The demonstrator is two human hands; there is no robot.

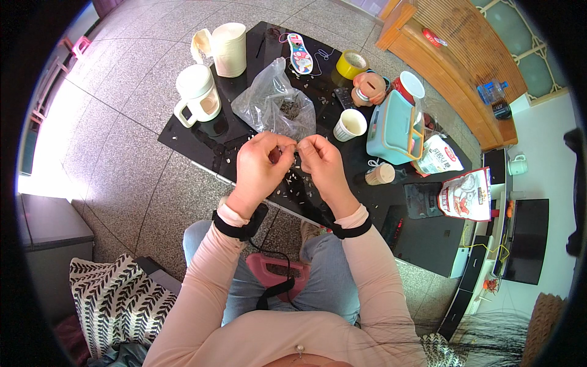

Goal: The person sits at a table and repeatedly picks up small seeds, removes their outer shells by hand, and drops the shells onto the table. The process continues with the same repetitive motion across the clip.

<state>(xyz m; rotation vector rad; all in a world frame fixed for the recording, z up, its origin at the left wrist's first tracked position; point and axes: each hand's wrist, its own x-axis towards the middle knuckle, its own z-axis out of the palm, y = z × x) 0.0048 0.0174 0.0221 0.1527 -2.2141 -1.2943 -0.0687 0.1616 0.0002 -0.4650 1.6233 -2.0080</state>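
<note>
My left hand and my right hand meet above the near edge of the black glossy table. Thumbs and index fingers are pinched, tip to tip, around a small item that the fingers mostly hide; it looks like a seed. Just beyond them lies a clear plastic bag, slumped, with dark, loose bits inside. Pale shell-like bits are scattered on the tabletop below and around the hands. A white ribbed paper cup stands to the right of the bag.
At left stand a white lidded mug and a paper roll. To the right are yellow tape, a dog-shaped coin bank, a blue caddy, a toothpick holder and a snack pouch. A pink stool sits between the knees.
</note>
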